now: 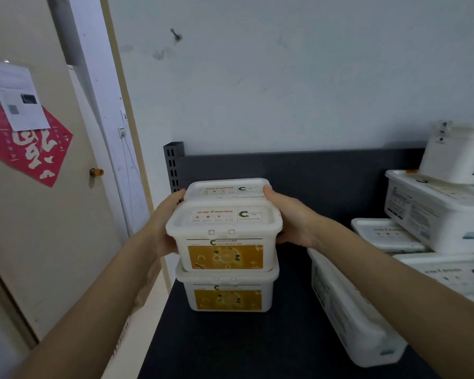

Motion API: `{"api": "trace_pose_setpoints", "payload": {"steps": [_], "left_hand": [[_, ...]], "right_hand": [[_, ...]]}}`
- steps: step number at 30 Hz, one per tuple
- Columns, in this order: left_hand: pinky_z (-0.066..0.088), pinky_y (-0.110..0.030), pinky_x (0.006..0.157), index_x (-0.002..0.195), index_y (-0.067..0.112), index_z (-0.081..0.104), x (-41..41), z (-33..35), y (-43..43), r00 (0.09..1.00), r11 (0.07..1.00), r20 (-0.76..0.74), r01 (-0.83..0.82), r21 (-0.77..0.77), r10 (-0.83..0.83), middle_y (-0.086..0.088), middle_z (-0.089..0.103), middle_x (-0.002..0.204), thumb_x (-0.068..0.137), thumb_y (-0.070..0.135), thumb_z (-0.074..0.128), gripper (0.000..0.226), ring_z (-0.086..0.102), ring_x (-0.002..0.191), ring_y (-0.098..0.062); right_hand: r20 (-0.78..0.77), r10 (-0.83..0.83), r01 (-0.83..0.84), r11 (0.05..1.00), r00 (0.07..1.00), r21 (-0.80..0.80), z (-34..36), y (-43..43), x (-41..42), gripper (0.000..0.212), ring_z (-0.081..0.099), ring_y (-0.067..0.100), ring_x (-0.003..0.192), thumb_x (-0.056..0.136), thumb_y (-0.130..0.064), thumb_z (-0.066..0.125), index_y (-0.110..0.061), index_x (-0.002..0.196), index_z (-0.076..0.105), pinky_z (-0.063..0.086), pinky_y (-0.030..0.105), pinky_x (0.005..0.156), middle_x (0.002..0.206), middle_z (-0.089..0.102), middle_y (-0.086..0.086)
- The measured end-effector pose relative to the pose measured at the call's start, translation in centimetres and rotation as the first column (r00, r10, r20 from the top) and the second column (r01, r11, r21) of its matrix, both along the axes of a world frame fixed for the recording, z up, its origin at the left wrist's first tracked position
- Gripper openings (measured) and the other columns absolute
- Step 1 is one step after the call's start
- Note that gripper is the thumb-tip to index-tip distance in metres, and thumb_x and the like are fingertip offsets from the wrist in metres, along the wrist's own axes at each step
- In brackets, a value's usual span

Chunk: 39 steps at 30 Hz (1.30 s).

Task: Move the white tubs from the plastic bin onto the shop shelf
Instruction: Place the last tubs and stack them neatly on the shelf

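Left grip (166, 224) and right grip (292, 217) clasped on sides of upper white tub (225, 254).
Directly beneath grips, second tub (227, 296) on dark shelf (230, 348); just beyond them, third tub (226, 188).

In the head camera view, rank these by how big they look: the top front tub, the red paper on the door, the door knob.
1. top front tub, though it is nearest the camera
2. red paper
3. door knob
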State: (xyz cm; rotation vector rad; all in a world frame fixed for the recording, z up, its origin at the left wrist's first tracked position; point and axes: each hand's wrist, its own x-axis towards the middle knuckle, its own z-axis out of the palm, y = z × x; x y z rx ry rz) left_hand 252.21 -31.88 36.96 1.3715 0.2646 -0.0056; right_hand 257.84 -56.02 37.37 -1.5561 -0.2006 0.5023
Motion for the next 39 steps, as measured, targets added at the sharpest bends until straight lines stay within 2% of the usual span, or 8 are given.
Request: {"api": "trace_pose_setpoints", "payload": {"steps": [4, 8, 11, 21, 26, 29, 34, 39], "left_hand": [[0.045, -0.047, 0.100, 0.126, 0.021, 0.057, -1.2, 1.2, -0.3, 0.974, 0.936, 0.158, -0.204, 0.286, 0.164, -0.007, 0.058, 0.130, 0.087, 0.062, 0.049, 0.057, 0.058, 0.111, -0.026], [0.036, -0.030, 0.082, 0.122, 0.017, 0.060, -2.5, 3.0, -3.6, 0.887, 0.556, 0.428, -0.446, 0.702, 0.172, 0.008, 0.052, 0.112, 0.096, 0.046, 0.046, 0.041, 0.048, 0.098, -0.012], [0.036, -0.029, 0.085, 0.125, 0.021, 0.060, -3.0, 3.4, -5.9, 0.868, 0.422, 0.495, -0.466, 0.778, 0.046, 0.007, 0.060, 0.123, 0.094, 0.050, 0.046, 0.045, 0.050, 0.105, -0.009], [0.032, -0.024, 0.089, 0.119, 0.024, 0.063, -3.7, 3.5, -12.2, 0.841, 0.384, 0.541, -0.495, 0.779, -0.015, 0.006, 0.059, 0.129, 0.092, 0.047, 0.051, 0.037, 0.041, 0.104, 0.000], [0.042, -0.018, 0.090, 0.111, 0.018, 0.066, -4.3, 2.0, -16.9, 0.725, 0.406, 0.654, -0.543, 0.735, -0.216, 0.006, 0.061, 0.111, 0.093, 0.030, 0.056, 0.024, 0.050, 0.100, -0.002], [0.038, -0.008, 0.082, 0.110, 0.019, 0.065, -3.7, 0.0, -19.9, 0.730, 0.266, 0.518, -0.445, 0.855, -0.445, 0.008, 0.060, 0.107, 0.097, 0.024, 0.051, 0.021, 0.050, 0.096, 0.000], [0.048, -0.030, 0.092, 0.113, 0.014, 0.067, -1.4, -3.5, -21.9, 0.791, 0.027, 0.102, -0.107, 0.994, -0.603, -0.001, 0.064, 0.117, 0.100, 0.024, 0.042, 0.030, 0.059, 0.104, -0.013], [0.050, -0.033, 0.092, 0.117, 0.020, 0.066, -0.8, -4.1, -21.9, 0.803, -0.034, -0.005, -0.019, 0.999, -0.596, 0.003, 0.065, 0.117, 0.099, 0.034, 0.044, 0.032, 0.059, 0.103, -0.011]], "right_hand": [[0.018, -0.002, 0.003, 0.999, 1.000, -0.053, 0.0, -2.5, -0.5, 0.066, 0.049, 0.035, 0.125, 0.085, -0.062, 0.051, -0.016, 0.132, 0.053, 0.036, 0.049, 0.109, 0.136, 0.053, 0.018], [0.045, -0.021, 0.022, 0.999, 0.999, -0.044, -0.1, -4.9, -1.6, 0.066, 0.043, 0.036, 0.131, 0.090, -0.054, 0.052, -0.012, 0.140, 0.042, 0.039, 0.045, 0.108, 0.144, 0.041, 0.022], [0.097, -0.026, 0.034, 0.996, 0.995, -0.080, -0.1, -6.6, -2.3, 0.062, 0.049, 0.035, 0.126, 0.091, -0.052, 0.050, -0.013, 0.139, 0.044, 0.044, 0.042, 0.104, 0.142, 0.044, 0.020], [0.263, -0.053, 0.109, 0.973, 0.963, -0.202, -0.4, -11.3, -4.3, 0.060, 0.056, 0.022, 0.118, 0.091, -0.049, 0.053, -0.014, 0.139, 0.046, 0.050, 0.035, 0.096, 0.134, 0.052, 0.005], [0.545, -0.001, 0.260, 0.879, 0.839, -0.399, -0.8, -12.9, -5.6, 0.041, 0.055, 0.004, 0.108, 0.093, -0.034, 0.057, -0.019, 0.132, 0.054, 0.043, 0.022, 0.089, 0.125, 0.058, -0.010], [0.633, 0.061, 0.339, 0.803, 0.771, -0.490, -1.3, -14.1, -6.4, 0.036, 0.057, 0.007, 0.111, 0.093, -0.029, 0.057, -0.020, 0.128, 0.058, 0.042, 0.021, 0.087, 0.122, 0.060, -0.010], [0.663, 0.164, 0.381, 0.708, 0.730, -0.595, -2.5, -16.5, -7.8, 0.031, 0.057, 0.008, 0.107, 0.094, -0.022, 0.057, -0.022, 0.125, 0.061, 0.045, 0.022, 0.091, 0.120, 0.062, -0.005], [0.611, 0.408, 0.325, 0.580, 0.678, -0.747, -4.8, -17.6, -8.3, 0.040, 0.058, 0.010, 0.109, 0.095, -0.008, 0.047, -0.025, 0.131, 0.057, 0.041, 0.011, 0.086, 0.128, 0.061, -0.003]]}}
